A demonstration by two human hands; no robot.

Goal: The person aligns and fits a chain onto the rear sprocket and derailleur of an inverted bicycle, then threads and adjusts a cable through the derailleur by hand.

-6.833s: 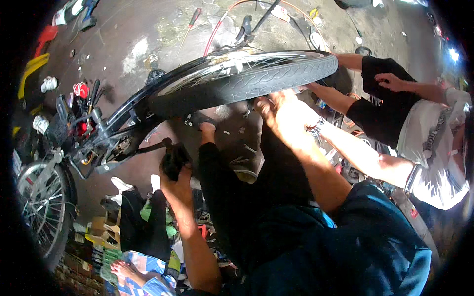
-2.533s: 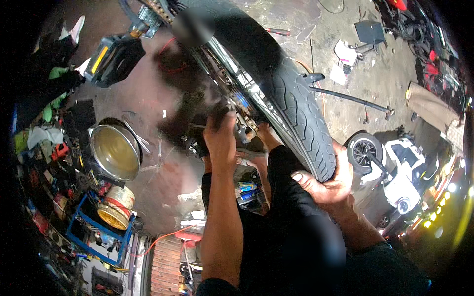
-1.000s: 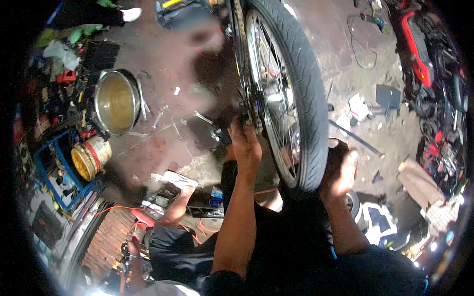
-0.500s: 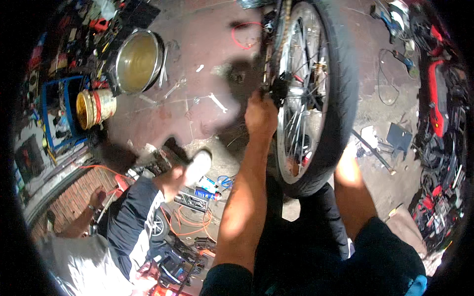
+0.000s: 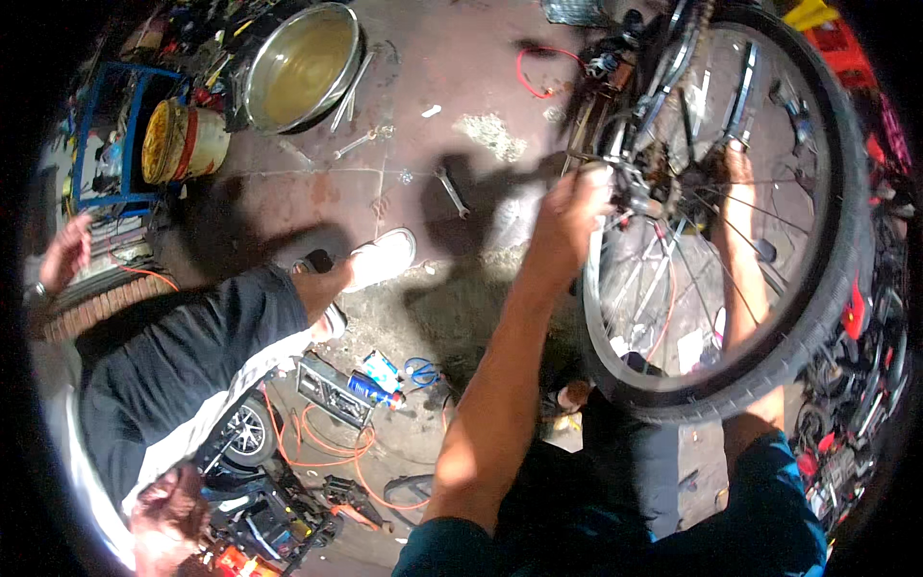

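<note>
A bicycle wheel (image 5: 835, 279) with a black tyre stands tilted in front of me, still joined to the bicycle frame (image 5: 743, 91). My left hand (image 5: 575, 207) is closed at the near left side of the hub, by the axle end and the rusty chain (image 5: 665, 135); motion smears its fingertips. On the wheel's far side my right hand (image 5: 736, 173) shows through the spokes. Its fingers close around the lower end of a shiny frame tube. The wheel's lower rim hangs over my legs, and the tyre crosses in front of my right forearm.
A co-worker in dark shorts (image 5: 192, 356) sits at the left. Near them lie an orange hose (image 5: 317, 457), an open toolbox (image 5: 335, 392) and a blue can (image 5: 373, 389). A wrench (image 5: 452, 192), a metal basin (image 5: 300, 72) and a stained bucket (image 5: 183, 144) are farther off. Parts pile up at right.
The wheel and frame have swung to the right and tilted, showing more of the spokes. My left hand has moved right with them. My right hand has come into view at the frame.
</note>
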